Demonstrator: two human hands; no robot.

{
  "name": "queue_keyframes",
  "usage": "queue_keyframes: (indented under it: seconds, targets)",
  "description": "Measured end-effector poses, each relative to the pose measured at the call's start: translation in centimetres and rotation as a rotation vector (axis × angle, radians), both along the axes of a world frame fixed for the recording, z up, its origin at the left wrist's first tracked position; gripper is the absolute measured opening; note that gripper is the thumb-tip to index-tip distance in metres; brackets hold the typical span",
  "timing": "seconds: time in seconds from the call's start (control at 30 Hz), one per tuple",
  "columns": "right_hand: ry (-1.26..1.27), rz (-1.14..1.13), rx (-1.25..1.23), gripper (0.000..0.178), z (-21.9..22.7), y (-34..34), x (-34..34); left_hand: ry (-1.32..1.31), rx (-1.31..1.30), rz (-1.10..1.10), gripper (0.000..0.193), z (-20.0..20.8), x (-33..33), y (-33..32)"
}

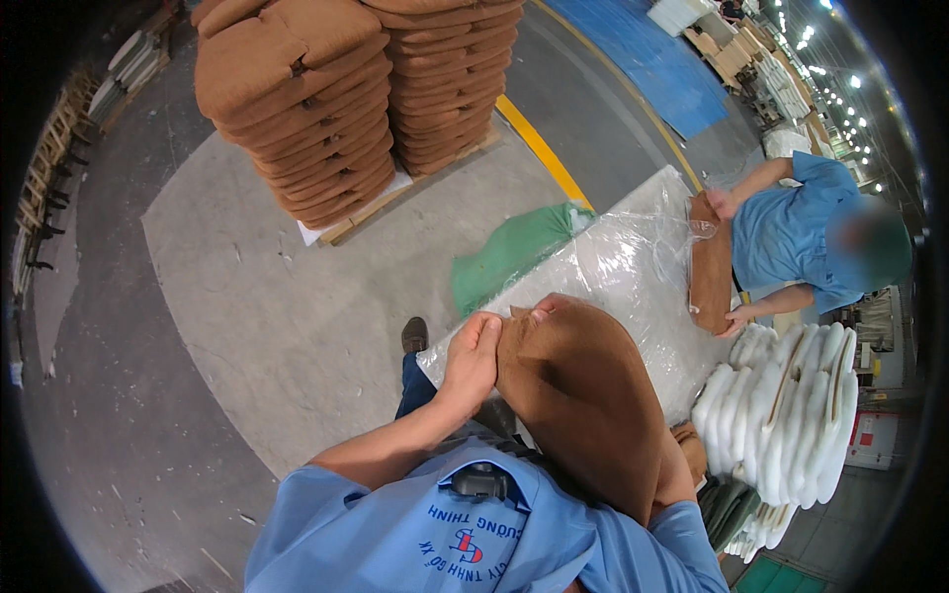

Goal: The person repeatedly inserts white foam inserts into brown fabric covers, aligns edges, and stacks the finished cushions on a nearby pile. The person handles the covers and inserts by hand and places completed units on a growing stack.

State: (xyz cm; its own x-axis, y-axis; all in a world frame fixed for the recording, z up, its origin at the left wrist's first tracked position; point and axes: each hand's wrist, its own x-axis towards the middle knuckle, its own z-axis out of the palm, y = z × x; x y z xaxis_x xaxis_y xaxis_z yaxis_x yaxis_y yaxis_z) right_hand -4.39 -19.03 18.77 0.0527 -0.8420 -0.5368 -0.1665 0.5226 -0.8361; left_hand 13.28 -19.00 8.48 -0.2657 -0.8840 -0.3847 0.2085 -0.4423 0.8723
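A brown fabric-covered cushion [583,385] is held up in front of my chest, bent and tilted over the edge of the table. My left hand [474,354] is closed on its far left corner, thumb on top. At the same far edge, part of my right hand [546,308] shows, its fingers closed on the fabric; the cushion hides the rest of that hand and much of the forearm. Beneath lies a table [633,262] covered in clear plastic film. Across it, a person in a blue shirt holds another brown cushion [710,272] upright with both hands.
Tall stacks of brown cushions [297,109] stand on a pallet [435,193] at the far left. White padded cushions [781,410] are piled at the right. A green bag [514,247] lies beside the table. A yellow line [544,153] crosses the floor.
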Motion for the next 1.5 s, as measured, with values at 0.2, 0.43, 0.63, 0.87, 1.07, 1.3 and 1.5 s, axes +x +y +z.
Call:
queue_keyframes:
  seconds: [0.2,0.43,0.63,0.87,1.07,1.3,1.5]
  targets:
    - [-0.149,-0.136,0.113,0.025,-4.0,-1.1,-1.6,-0.340,-0.195,0.010,0.029,-6.6,-1.9,-1.7]
    - [0.047,-0.209,0.059,0.032,-6.4,-0.3,-2.5,-0.541,-0.241,-0.150,0.020,-10.5,-1.6,-1.9]
    - [0.193,-0.251,0.003,0.039,-7.7,0.9,-4.7,-0.207,-0.277,-0.876,0.061,-9.4,0.8,-9.0]
    - [-0.085,-0.269,-0.112,0.073,6.4,20.0,-8.4,-0.119,-0.281,-1.236,0.055,-7.6,0.0,-11.2]
    - [0.436,-0.505,-0.040,0.085,10.7,31.9,0.3,-0.220,-0.437,-1.260,0.043,-7.8,-1.8,-10.8]
    - [0.680,-1.032,-0.185,0.022,8.1,30.3,0.5,-0.376,-0.753,-1.575,0.048,-7.4,-4.2,-13.5]
    - [0.743,-0.786,0.401,0.062,4.4,31.7,7.4,-0.001,-0.712,-1.412,0.045,-9.4,-5.0,-14.2]
